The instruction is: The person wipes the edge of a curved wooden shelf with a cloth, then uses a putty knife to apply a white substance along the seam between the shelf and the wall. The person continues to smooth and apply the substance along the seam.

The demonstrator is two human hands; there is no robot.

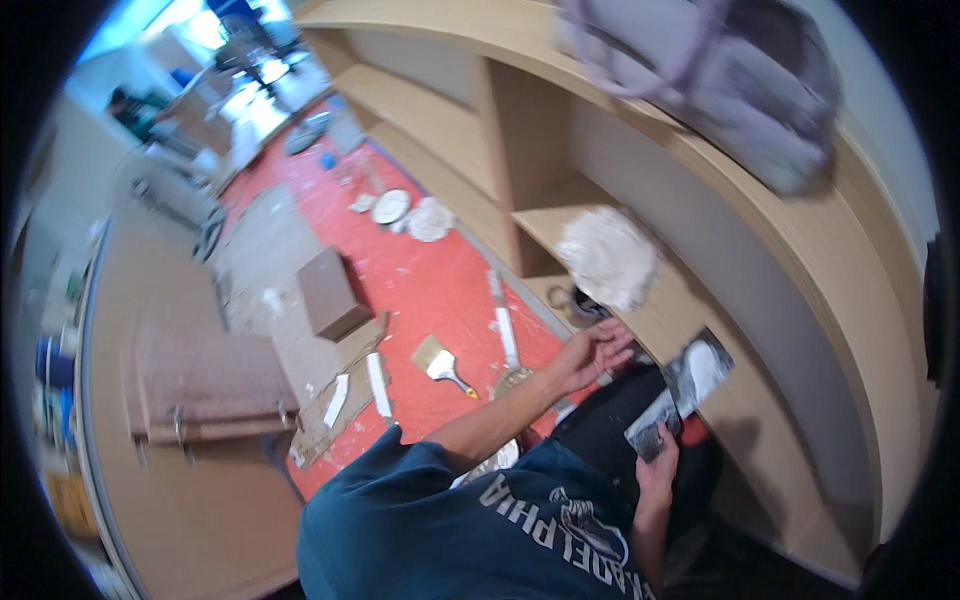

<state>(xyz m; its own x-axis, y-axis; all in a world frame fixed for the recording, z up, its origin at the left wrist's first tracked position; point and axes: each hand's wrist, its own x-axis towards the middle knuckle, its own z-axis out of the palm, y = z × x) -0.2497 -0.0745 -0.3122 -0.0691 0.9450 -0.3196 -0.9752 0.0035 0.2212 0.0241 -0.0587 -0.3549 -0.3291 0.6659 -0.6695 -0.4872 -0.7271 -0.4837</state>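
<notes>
My left hand (598, 355) is held palm up with its fingers apart, by the front edge of a wooden shelf (683, 338). Nothing is in it. A crumpled white lump (610, 258), like cloth or plastic, lies on that shelf just beyond my fingers. My right hand (657, 460) grips a small grey flat piece (654, 420) smeared with white. Right above it, at the shelf edge, is a dark square piece (703, 372) bearing a white patch; whether the two are joined I cannot tell. A dark mug-like object (585, 305) stands in the lower compartment, partly hidden.
On the red floor covering (420, 290) lie a wide paintbrush (441, 364), a white-bladed tool (505, 330), a brown box (331, 295) and a round white lid (391, 207). A mauve bag (720, 90) sits atop the curved shelving. Far left, another person (145, 115) is bent over.
</notes>
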